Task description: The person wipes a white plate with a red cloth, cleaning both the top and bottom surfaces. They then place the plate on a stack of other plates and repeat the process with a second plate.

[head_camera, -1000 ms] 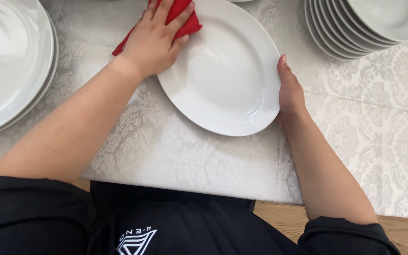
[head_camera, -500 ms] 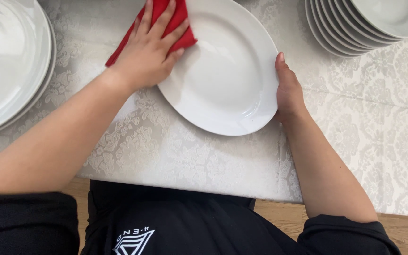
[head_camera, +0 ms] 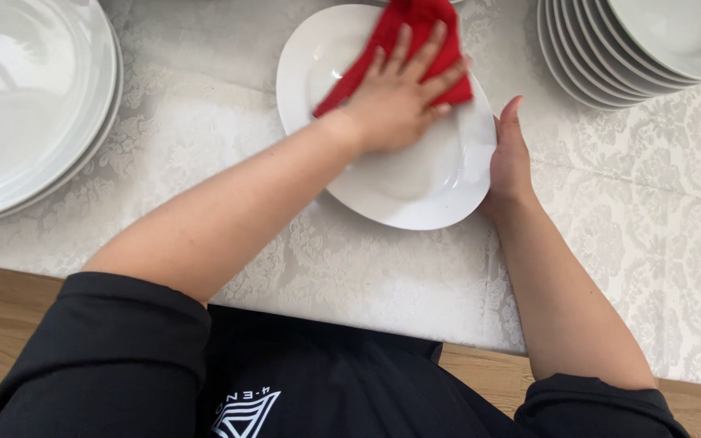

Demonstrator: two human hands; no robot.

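On white plate (head_camera: 415,182): left hand (head_camera: 399,101) pressing red cloth (head_camera: 403,36).

**Cut off and covered**

The crumpled red cloth (head_camera: 403,40) runs off the top edge, and its middle lies under the left hand (head_camera: 395,101). Both stacks of white plates, left (head_camera: 26,105) and right (head_camera: 634,45), are cropped by the frame. The right hand (head_camera: 509,162) hides part of the white oval plate's (head_camera: 415,182) rim.
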